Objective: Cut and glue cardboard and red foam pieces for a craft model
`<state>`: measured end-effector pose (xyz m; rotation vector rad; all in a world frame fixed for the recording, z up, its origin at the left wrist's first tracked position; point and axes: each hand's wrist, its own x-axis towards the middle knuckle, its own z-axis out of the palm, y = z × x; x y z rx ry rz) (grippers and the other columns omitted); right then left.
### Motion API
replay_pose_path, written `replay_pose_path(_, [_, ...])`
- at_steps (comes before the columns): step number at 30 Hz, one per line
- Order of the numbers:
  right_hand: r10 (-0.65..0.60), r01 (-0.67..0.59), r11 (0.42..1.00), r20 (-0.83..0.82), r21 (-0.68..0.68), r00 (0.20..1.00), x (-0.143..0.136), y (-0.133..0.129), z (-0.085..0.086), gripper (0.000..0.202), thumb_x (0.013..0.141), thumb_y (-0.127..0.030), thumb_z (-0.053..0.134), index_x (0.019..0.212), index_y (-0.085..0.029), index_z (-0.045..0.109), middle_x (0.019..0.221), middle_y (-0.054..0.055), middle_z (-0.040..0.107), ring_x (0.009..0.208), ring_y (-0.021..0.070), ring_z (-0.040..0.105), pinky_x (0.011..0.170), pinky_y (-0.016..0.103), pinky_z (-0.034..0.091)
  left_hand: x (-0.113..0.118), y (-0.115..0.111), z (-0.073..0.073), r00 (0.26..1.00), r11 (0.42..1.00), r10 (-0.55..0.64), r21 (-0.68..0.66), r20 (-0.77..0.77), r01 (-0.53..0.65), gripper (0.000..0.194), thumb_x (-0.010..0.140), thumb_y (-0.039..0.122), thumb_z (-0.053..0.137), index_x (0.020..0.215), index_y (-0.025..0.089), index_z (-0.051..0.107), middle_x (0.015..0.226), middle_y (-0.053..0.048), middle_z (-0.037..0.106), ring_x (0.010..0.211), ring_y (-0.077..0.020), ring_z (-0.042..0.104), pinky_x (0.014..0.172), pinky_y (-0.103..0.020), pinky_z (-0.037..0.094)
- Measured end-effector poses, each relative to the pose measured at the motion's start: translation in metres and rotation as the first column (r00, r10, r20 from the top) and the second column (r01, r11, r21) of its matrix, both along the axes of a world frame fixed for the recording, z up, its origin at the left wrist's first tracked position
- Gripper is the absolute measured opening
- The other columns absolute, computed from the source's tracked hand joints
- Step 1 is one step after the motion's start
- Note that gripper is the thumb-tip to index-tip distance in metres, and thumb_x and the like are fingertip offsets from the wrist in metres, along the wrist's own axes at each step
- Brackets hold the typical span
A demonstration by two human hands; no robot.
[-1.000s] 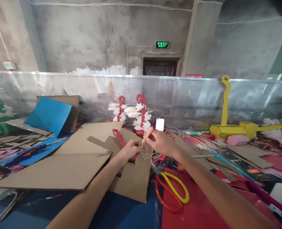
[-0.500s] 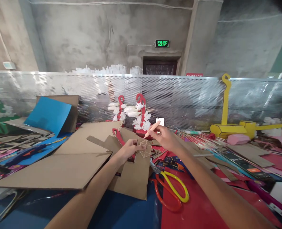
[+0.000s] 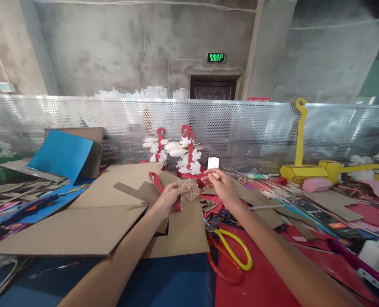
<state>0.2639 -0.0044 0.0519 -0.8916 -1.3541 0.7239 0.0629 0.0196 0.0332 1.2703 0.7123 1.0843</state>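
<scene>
My left hand (image 3: 172, 197) is closed, thumb on top, on a small hexagonal cardboard piece (image 3: 191, 190) with pale crossing lines. Beneath that piece lies a notched brown cardboard sheet (image 3: 189, 232), its lower edge over the blue table surface. My right hand (image 3: 218, 182) hovers just right of the hexagon, fingers pinched around a pale pen that is mostly hidden by them. Below it, scissors (image 3: 232, 251) with one yellow and one red handle rest on red sheet material, their blades partly under the cardboard.
A folded cardboard sheet (image 3: 68, 230) spreads at left, with a blue sheet (image 3: 61, 153) behind. Red hook-shaped pieces with white flowers (image 3: 188, 153) stand by the perforated metal panel (image 3: 256, 128). At right are a yellow hooked model (image 3: 304, 172), a phone (image 3: 324, 215) and many scraps.
The cardboard under my left hand has turned, and its lower edge now lies more level. My right hand has drawn the pen away from the hexagon, slightly to the right.
</scene>
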Motion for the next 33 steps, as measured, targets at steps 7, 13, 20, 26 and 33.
replay_pose_path(7, [0.224, -0.207, 0.927, 0.02, -0.314, 0.974, -0.013, -0.009, -0.001, 0.047, 0.067, -0.041, 0.081, 0.086, -0.025, 0.042, 0.083, -0.005, 0.051, 0.074, 0.0148, 0.057, 0.062, 0.025, 0.049, 0.006, -0.005, 0.002, 0.984, 0.991, 0.131, -0.027, 0.122, -0.129, 0.042, 0.065, 0.033, 0.091, 0.101, 0.017, 0.076, 0.093, -0.007, 0.08, 0.072, -0.0171, 0.073, 0.069, -0.026, 0.055])
replay_pose_path(13, [0.121, -0.098, 0.946, 0.059, -0.308, 0.991, -0.022, -0.002, 0.004, 0.048, 0.06, -0.035, 0.076, 0.086, -0.025, 0.036, 0.079, -0.005, 0.052, 0.065, 0.0129, 0.049, 0.057, 0.024, 0.039, 0.015, -0.021, 0.007, 0.963, 0.98, 0.196, -0.021, 0.182, -0.196, 0.041, 0.065, 0.033, 0.09, 0.099, 0.018, 0.075, 0.093, -0.007, 0.08, 0.077, -0.0191, 0.073, 0.072, -0.028, 0.054])
replay_pose_path(20, [0.232, -0.147, 0.94, 0.265, -0.307, 0.936, -0.004, 0.011, 0.038, 0.046, 0.06, -0.036, 0.077, 0.083, -0.025, 0.038, 0.066, -0.009, 0.042, 0.054, 0.0106, 0.04, 0.052, 0.024, 0.031, 0.015, -0.022, 0.013, 0.957, 0.99, 0.136, -0.007, 0.257, -0.139, 0.038, 0.066, 0.031, 0.09, 0.097, 0.019, 0.072, 0.096, -0.005, 0.078, 0.079, -0.0159, 0.071, 0.075, -0.026, 0.054])
replay_pose_path(26, [0.502, -0.289, 0.85, 0.512, -0.44, 0.697, 0.015, 0.026, 0.076, 0.041, 0.057, -0.024, 0.079, 0.075, -0.023, 0.042, 0.066, -0.009, 0.041, 0.055, 0.0084, 0.034, 0.051, 0.024, 0.024, 0.006, -0.019, 0.013, 0.991, 0.999, -0.034, 0.005, 0.132, 0.034, 0.038, 0.065, 0.027, 0.092, 0.095, 0.02, 0.069, 0.093, -0.003, 0.076, 0.079, -0.0147, 0.07, 0.078, -0.027, 0.054])
replay_pose_path(33, [0.747, -0.299, 0.665, 0.611, -0.684, 0.263, 0.009, 0.032, 0.08, 0.053, 0.051, -0.024, 0.09, 0.075, -0.023, 0.043, 0.065, -0.011, 0.034, 0.056, 0.0077, 0.03, 0.054, 0.024, 0.026, 0.003, -0.018, 0.006, 0.921, 0.949, -0.228, 0.139, -0.315, 0.283, 0.032, 0.07, 0.043, 0.087, 0.083, 0.017, 0.075, 0.079, -0.005, 0.072, 0.071, -0.0184, 0.064, 0.066, -0.027, 0.046])
